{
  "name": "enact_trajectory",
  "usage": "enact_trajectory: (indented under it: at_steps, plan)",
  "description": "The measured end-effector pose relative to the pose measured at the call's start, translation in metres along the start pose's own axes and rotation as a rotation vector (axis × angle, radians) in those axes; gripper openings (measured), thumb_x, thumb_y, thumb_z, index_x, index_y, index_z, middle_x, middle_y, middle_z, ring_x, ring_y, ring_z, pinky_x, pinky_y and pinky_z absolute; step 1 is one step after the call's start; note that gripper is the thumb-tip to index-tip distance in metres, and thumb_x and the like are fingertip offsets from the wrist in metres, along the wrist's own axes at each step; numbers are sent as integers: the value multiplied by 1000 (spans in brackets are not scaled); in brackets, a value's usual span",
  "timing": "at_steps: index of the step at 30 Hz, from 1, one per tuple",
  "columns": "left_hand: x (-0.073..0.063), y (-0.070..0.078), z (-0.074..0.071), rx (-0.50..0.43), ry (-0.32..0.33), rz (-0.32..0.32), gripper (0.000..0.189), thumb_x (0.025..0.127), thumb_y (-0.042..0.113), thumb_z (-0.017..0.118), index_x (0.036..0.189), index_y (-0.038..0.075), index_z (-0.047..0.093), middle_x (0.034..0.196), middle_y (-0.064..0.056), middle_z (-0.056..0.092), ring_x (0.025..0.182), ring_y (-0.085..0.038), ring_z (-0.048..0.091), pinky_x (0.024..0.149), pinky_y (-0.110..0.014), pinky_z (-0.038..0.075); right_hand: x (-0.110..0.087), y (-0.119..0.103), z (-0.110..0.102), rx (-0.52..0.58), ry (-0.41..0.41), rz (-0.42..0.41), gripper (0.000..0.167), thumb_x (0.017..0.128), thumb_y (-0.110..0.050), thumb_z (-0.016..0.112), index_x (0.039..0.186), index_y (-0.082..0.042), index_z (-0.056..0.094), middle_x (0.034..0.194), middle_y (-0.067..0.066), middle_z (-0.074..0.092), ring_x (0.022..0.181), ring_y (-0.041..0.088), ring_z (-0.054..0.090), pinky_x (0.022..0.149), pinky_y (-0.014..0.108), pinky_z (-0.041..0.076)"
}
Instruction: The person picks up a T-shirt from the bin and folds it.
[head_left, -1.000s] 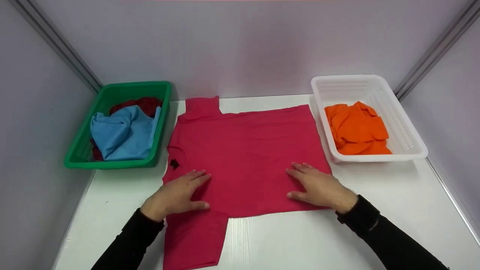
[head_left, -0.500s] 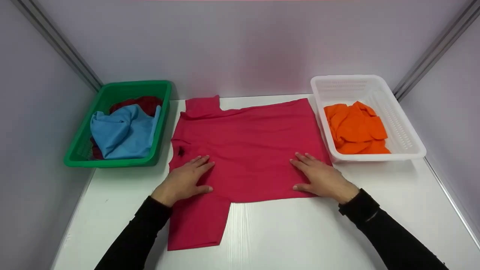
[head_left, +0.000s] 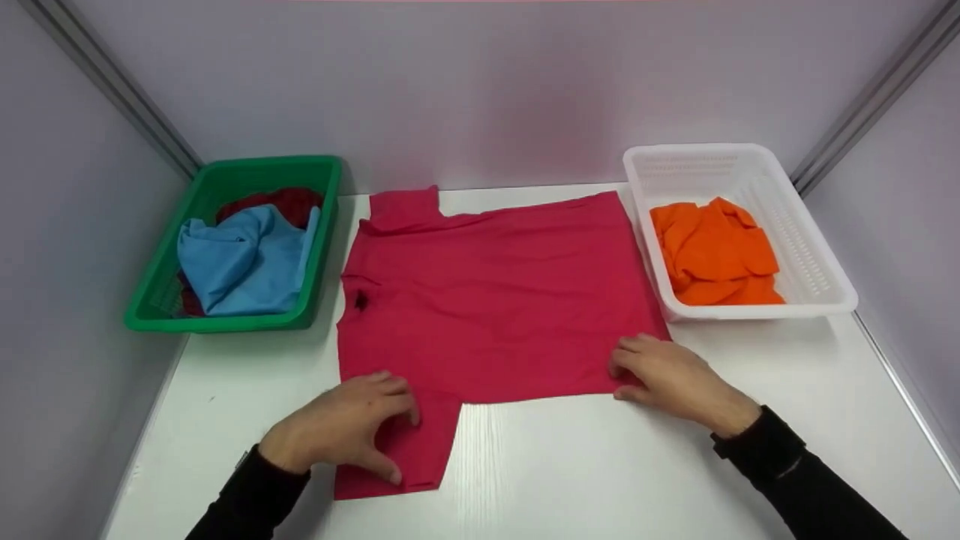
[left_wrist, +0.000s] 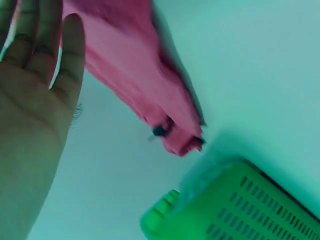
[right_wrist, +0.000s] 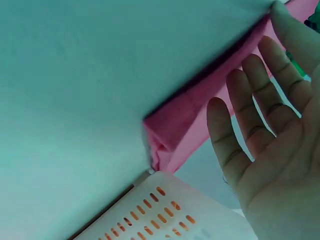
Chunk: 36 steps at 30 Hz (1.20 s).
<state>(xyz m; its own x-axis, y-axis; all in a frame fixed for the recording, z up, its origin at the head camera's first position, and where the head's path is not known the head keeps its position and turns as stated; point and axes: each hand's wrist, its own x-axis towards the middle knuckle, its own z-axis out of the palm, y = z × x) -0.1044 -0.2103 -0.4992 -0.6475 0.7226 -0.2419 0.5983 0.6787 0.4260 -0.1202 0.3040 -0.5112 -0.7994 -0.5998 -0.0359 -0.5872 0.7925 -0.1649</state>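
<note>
A red short-sleeved shirt lies spread on the white table, its neck end to the left, with a small dark mark there. One sleeve points to the back wall, the other to the front. Over the front sleeve is my left hand, thumb and fingers apart and loosely bent. My right hand is at the shirt's near right corner, fingers bent gently downward. From the right wrist, the fingers look relaxed and apart, with the shirt's edge beyond them. Neither hand grips the cloth.
Back left stands a green basket holding a blue cloth and a dark red cloth. A white basket with an orange cloth is at back right, beside the shirt. Panels enclose the table's back and sides.
The shirt first slid a little away from me under both flat hands. Since then both hands have drawn back toward me, the left to the front sleeve, the right to the near right corner.
</note>
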Motion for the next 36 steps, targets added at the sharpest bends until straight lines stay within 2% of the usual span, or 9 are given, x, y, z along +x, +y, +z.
enact_trajectory:
  at_steps: [2, 9, 13, 17, 20, 23, 28, 33, 36]
  plan:
    - [0, 6, 6, 30, -9, 6, 57, 79, 55, 108, 120, 32, 76, 130, 11, 68, 129, -13, 61, 121, -51, 59, 0, -1, 2, -12, 16, -6, 25, 94, -26, 102, 103, -21, 79, 96, -6, 70, 90, 13, 61, 77, 31, 63]
    - [5, 9, 10, 170, 112, 62, 27, 87, 25, 99, 100, 23, 76, 109, 5, 68, 102, -9, 57, 97, -35, 63, 3, -4, 8, -71, 90, 1, 21, 97, -17, 97, 101, -19, 76, 93, -3, 72, 86, 16, 64, 75, 32, 64]
    - [4, 6, -5, 133, 182, -5, 28, 93, 17, 96, 104, 20, 70, 87, 7, 66, 79, -3, 55, 75, -28, 60, 4, -5, 5, -63, 141, 64, 22, 102, -15, 91, 101, -19, 70, 84, -5, 68, 76, 14, 62, 65, 32, 58]
    - [4, 2, -17, 190, 346, -79, 37, 95, 9, 94, 111, 15, 61, 73, 5, 55, 61, -2, 45, 62, -21, 51, 7, -5, 1, -59, 202, 117, 24, 104, -13, 89, 102, -17, 65, 74, -4, 61, 65, 14, 60, 55, 32, 52]
    - [6, 0, -19, 254, 518, -128, 53, 88, 4, 101, 125, 8, 63, 88, -6, 69, 65, -10, 61, 67, -28, 67, 10, -5, 0, -47, 219, 152, 25, 102, -11, 91, 104, -15, 67, 74, -2, 65, 64, 17, 62, 54, 34, 55]
    - [8, 1, -22, 210, 613, -185, 67, 83, 2, 105, 138, 6, 65, 119, -17, 77, 84, -26, 79, 85, -45, 76, 13, -4, -3, -17, 198, 180, 24, 99, -7, 92, 106, -15, 71, 81, 0, 72, 69, 17, 66, 60, 37, 63]
    - [-1, 8, -35, 76, 578, -243, 62, 90, 2, 100, 142, 12, 68, 128, -15, 78, 97, -31, 83, 89, -51, 76, 9, -5, -16, 88, 101, 152, 24, 95, 1, 87, 110, -14, 76, 92, -2, 77, 77, 12, 64, 70, 34, 64]
    - [-17, 18, -51, -46, 454, -278, 34, 103, 13, 90, 130, 20, 69, 99, 0, 75, 85, -12, 72, 79, -37, 70, 5, -6, -33, 243, -55, 96, 21, 99, -2, 84, 111, -18, 78, 95, -9, 76, 82, 6, 61, 76, 29, 58]
    - [-20, 19, -57, -110, 380, -281, 14, 114, 23, 78, 120, 20, 66, 83, 5, 63, 75, -7, 60, 71, -28, 57, 5, -7, -37, 249, -45, 105, 18, 101, -2, 81, 112, -17, 77, 97, -8, 76, 86, 8, 63, 81, 32, 62]
